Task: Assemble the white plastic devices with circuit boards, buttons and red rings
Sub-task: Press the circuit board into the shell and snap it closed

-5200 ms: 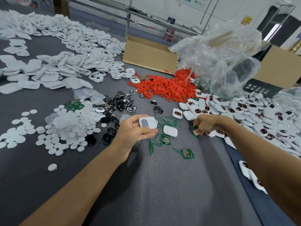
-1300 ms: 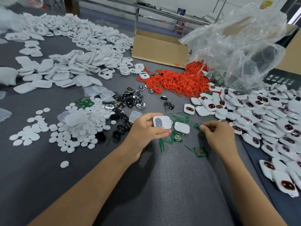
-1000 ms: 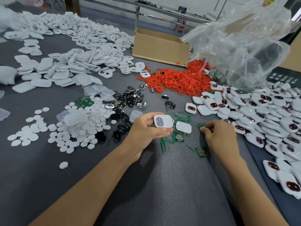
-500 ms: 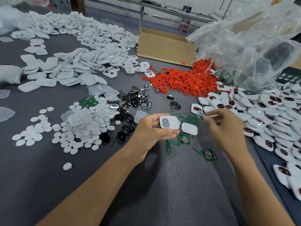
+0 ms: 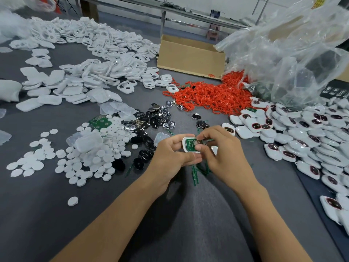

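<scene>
My left hand (image 5: 170,157) grips a white plastic shell (image 5: 184,146) at the table's middle, held face up. A green circuit board (image 5: 190,145) lies inside the shell. My right hand (image 5: 221,154) pinches the board's right end with thumb and forefinger and presses it into the shell. A heap of red rings (image 5: 213,97) lies behind the hands. White round buttons (image 5: 90,159) are spread at the left, and black and silver parts (image 5: 151,120) sit between them and the rings.
Empty white shells (image 5: 90,72) cover the far left. Finished white devices (image 5: 306,133) with dark windows pile up at the right. A cardboard box (image 5: 190,55) and a clear plastic bag (image 5: 294,53) stand at the back. Green scraps (image 5: 195,174) lie under the hands.
My right hand picked a green circuit board from the table, carried it left and set it into the shell in my left hand. The camera view shifted slightly.
</scene>
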{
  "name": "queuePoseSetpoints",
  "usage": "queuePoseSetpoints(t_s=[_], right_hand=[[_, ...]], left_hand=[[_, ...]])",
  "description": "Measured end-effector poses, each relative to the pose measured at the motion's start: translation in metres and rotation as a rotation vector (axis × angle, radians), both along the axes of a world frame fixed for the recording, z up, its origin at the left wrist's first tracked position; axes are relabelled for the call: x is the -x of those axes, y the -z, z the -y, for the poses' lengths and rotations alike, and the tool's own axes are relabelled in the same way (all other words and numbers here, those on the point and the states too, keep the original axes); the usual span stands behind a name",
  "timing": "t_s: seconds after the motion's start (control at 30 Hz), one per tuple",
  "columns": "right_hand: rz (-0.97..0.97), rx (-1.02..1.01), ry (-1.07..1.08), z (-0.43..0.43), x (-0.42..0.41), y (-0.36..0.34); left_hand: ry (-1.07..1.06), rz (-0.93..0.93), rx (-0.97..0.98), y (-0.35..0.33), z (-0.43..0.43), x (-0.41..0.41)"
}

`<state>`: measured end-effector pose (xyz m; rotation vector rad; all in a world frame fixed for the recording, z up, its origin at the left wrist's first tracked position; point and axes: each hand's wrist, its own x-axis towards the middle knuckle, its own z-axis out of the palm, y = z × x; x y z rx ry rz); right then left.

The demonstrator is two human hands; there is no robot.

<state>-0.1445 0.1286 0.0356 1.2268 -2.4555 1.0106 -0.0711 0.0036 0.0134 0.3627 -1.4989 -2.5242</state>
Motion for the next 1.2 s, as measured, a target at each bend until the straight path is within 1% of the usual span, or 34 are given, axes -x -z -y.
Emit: queuePoseSetpoints(t_s=[0.53, 1.07, 1.2], right_hand=[[-0.024, -0.02, 0.014, 0.0019, -0.0024, 0.0017], [-0.02, -0.018, 0.012, 0.0029, -0.003, 0.0025], [0.034, 0.081, 0.005, -0.0014, -0.0027, 0.0001]], left_hand=[[-0.007, 0.028, 0.065, -0.0018, -0.0015, -0.001], [-0.013, 0.04, 0.065, -0.0038, -0.0015, -0.0014], [-0.009, 0.028, 0.037, -0.005, -0.0017, -0.002]])
